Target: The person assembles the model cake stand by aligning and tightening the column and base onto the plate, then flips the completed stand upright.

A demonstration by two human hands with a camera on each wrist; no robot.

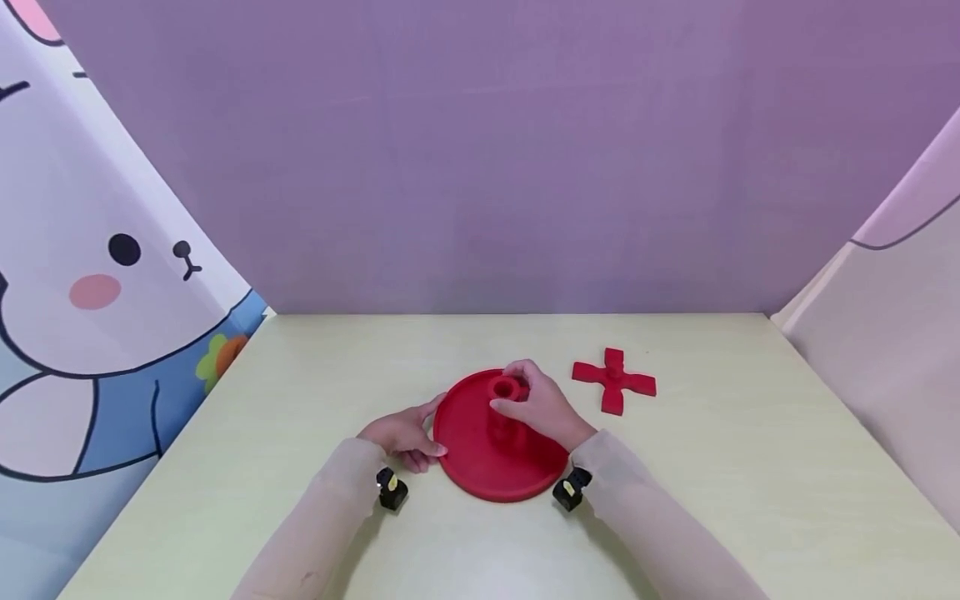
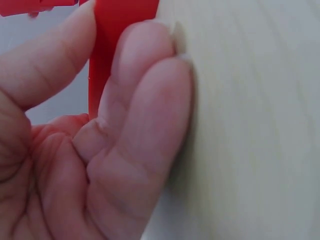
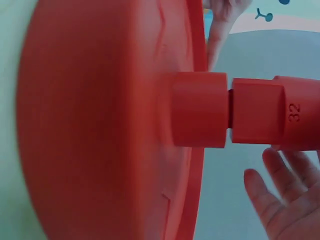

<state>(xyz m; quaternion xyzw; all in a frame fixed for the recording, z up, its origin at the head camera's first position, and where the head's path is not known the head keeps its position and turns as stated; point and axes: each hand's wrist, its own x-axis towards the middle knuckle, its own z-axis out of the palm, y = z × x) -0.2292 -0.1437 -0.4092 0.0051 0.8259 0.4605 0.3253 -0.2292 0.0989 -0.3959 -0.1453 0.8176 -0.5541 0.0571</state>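
Note:
A round red base (image 1: 480,471) with a raised rim lies on the table. From its middle rises a short red socket (image 3: 199,110), and in line with it is a hollow red tube fitting (image 3: 260,111) marked 32, a narrow dark gap showing between the two. My right hand (image 1: 546,410) grips the top of the tube between thumb and fingers; several of its fingers (image 3: 280,180) show beneath the fitting in the right wrist view. At the left edge of the base, my left hand (image 1: 401,433) holds the rim, thumb and fingertips against it.
A red cross-shaped piece (image 1: 613,382) with flat arms lies on the pale wooden table (image 1: 322,358), right of the base and farther back. A purple backdrop (image 1: 480,167) stands behind the table, with a cartoon-printed cloth (image 1: 112,333) at the left.

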